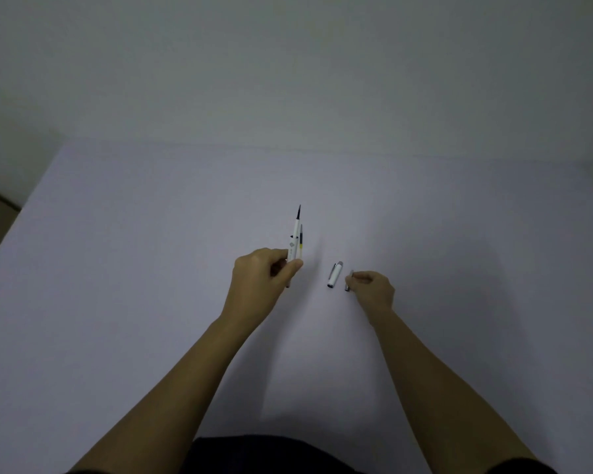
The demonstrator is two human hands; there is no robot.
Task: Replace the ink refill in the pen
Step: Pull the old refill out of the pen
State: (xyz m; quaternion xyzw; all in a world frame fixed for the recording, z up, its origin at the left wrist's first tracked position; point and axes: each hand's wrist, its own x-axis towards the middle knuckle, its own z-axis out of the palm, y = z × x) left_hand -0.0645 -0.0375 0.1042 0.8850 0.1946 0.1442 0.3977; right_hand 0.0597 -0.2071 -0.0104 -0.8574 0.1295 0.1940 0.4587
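My left hand [259, 280] grips a white pen barrel [293, 244] that points away from me, a dark refill tip sticking out of its far end. A second thin refill [301, 238], dark with a yellow band, sits alongside the barrel in the same grip. A white pen cap [335, 275] with a grey end lies on the table between my hands. My right hand [372, 290] pinches a small grey metal piece [349, 280], just right of the cap and low over the table.
The work surface is a pale table [151, 268] against a plain wall. Its left edge runs diagonally at the far left, with darker floor beyond. My dark clothing shows at the bottom of the view.
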